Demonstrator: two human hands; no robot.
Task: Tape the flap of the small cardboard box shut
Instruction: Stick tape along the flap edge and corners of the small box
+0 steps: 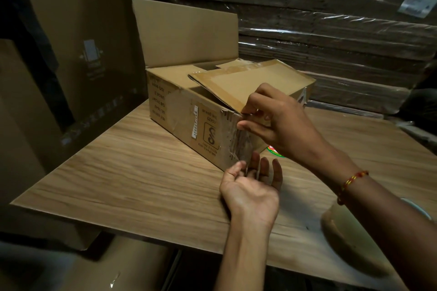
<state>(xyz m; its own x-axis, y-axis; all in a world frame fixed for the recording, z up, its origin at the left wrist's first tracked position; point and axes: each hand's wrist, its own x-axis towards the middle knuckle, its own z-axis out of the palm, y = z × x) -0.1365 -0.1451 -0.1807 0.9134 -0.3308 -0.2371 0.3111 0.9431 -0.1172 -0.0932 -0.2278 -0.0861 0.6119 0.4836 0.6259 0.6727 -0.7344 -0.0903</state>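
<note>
Right-hand grip (pixel 272 123) is pinched on the flap (pixel 236 87) corner of the small box (pixel 189 125) mid-bench (pixel 118 172); left hand (pixel 250 186) is open, fingers on clear tape (pixel 238 149) at the box's edge. Looks like the sticking-down step; next, press flat. Far flap (pixel 184 33) stands up, tape roll (pixel 343 224) near the right forearm.

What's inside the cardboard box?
Only a dark gap shows under the half-lowered flap of the box. The flap and the right hand cover the rest, so I cannot tell if anything is inside.
</note>
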